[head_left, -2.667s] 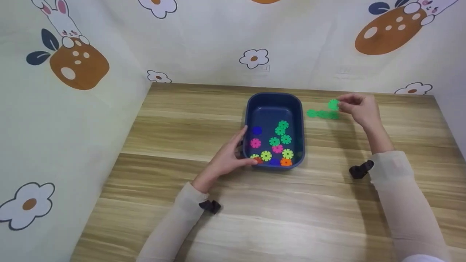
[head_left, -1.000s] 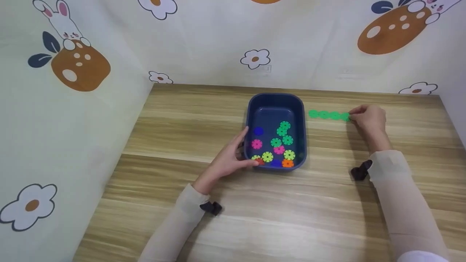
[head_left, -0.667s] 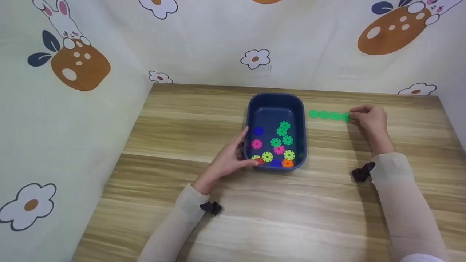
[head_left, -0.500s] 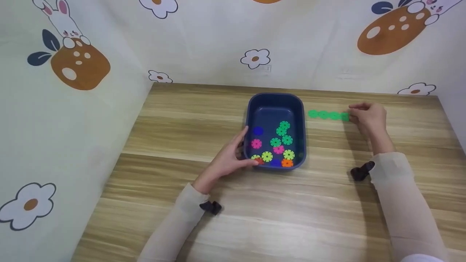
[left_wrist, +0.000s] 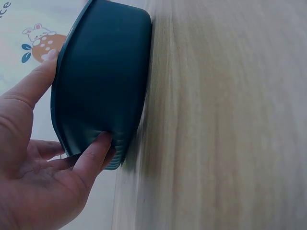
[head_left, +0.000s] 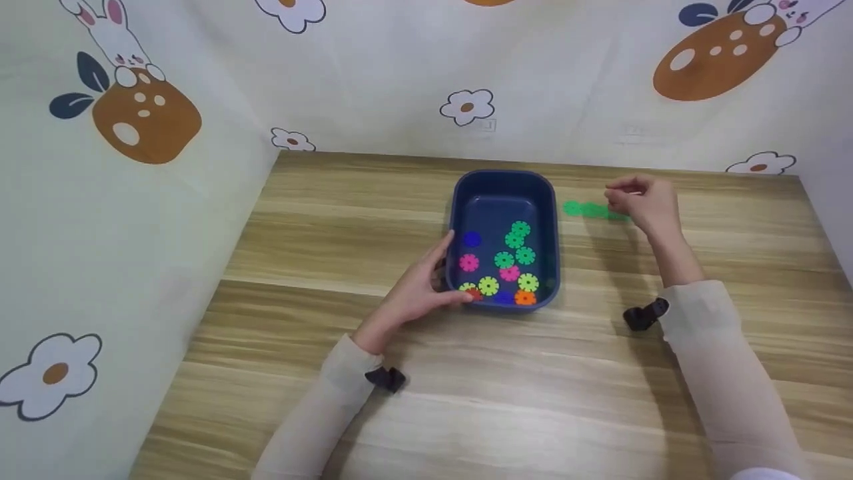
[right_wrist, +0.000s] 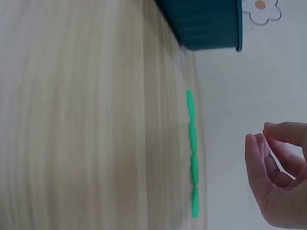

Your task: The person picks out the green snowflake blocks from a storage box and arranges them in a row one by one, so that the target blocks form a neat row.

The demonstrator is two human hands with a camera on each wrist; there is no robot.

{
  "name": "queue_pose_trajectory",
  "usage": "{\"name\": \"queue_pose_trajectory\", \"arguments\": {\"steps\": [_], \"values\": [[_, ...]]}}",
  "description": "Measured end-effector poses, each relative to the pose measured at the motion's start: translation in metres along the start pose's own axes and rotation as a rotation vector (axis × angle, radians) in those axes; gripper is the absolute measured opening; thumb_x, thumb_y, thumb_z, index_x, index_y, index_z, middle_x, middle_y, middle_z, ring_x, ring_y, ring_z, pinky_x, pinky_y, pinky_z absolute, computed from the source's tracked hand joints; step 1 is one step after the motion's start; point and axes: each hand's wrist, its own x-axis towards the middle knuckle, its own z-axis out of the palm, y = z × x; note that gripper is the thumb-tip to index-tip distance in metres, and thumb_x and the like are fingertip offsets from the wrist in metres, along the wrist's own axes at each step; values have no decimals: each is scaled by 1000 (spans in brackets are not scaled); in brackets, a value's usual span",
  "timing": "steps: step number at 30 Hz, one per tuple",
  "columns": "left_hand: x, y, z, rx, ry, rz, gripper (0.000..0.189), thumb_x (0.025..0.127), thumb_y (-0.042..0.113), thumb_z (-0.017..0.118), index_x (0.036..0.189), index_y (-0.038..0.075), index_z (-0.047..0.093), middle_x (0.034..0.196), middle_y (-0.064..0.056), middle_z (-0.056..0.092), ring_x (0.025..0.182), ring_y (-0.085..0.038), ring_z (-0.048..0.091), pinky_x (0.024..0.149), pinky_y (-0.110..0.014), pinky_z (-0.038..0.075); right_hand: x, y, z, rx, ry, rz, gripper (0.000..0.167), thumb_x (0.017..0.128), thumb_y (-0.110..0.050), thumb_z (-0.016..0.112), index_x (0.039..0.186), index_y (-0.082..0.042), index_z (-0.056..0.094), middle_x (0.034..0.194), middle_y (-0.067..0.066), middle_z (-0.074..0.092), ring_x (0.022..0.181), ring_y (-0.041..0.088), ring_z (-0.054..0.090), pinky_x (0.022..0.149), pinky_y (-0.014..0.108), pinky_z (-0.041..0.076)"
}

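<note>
Wood-grain table (head_left: 566, 373) underneath, the right hand (head_left: 652, 207) hovers loosely curled, holding nothing, the green disc row (head_left: 590, 209) below it; the left hand (head_left: 416, 290) grips the blue tub (head_left: 493, 210) to its right

The head view looks forward and down on the desk (head_left: 533, 387); both wrist views sit lower and nearer, tipped sideways, the left close beside the blue bin (left_wrist: 100, 72), the right catching part; all three share it.
</note>
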Motion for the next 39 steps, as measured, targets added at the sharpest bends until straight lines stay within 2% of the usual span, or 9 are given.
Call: {"name": "queue_pose_trajectory", "arguments": {"steps": [8, 16, 22, 27, 34, 39], "values": [[0, 0, 0, 7, 0, -9, 106, 81, 26, 84, 161, 24, 14, 167, -11, 18, 146, -32, 39, 112, -42, 46, -9, -19, 24, 112, -52, -92, 22, 93, -5, 68, 109, 9, 66, 83, -9, 67, 73, -2, 68, 68, 14, 59], [0, 2, -1, 12, -1, -12, 107, 81, 26, 85, 161, 25, 14, 167, -11, 18, 146, -31, 38, 113, -42, 45, -20, -38, 50, 28, -80, -144, 26, 92, -10, 70, 111, 8, 66, 86, -11, 64, 73, -3, 67, 70, 15, 60], [0, 1, -1, 5, -7, 12, 110, 79, 29, 86, 162, 21, 14, 166, -14, 19, 145, -31, 40, 110, -40, 48, -28, -45, 69, 12, -129, -183, 24, 91, -7, 71, 109, 8, 69, 96, 4, 71, 75, 1, 70, 71, 18, 61], [0, -1, 0, -15, -12, 22, 108, 80, 25, 85, 162, 19, 14, 167, -14, 17, 146, -33, 38, 111, -42, 47, -33, -47, 85, -9, -188, -201, 22, 92, -7, 70, 108, 8, 69, 92, 1, 69, 75, 0, 68, 70, 15, 59], [0, 0, 0, -8, -11, 13, 105, 82, 21, 83, 162, 18, 13, 166, -16, 17, 145, -35, 39, 110, -42, 48, -38, -46, 102, -85, -245, -211, 20, 93, -10, 69, 107, 3, 71, 103, 17, 73, 72, 0, 64, 68, 13, 57], [0, 1, 0, -12, -16, 9, 105, 83, 23, 82, 162, 20, 13, 167, -14, 17, 145, -34, 39, 111, -42, 47, -41, -46, 113, -124, -305, -216, 18, 93, -10, 69, 107, 0, 71, 107, 19, 73, 78, 3, 65, 70, 12, 56]]}}
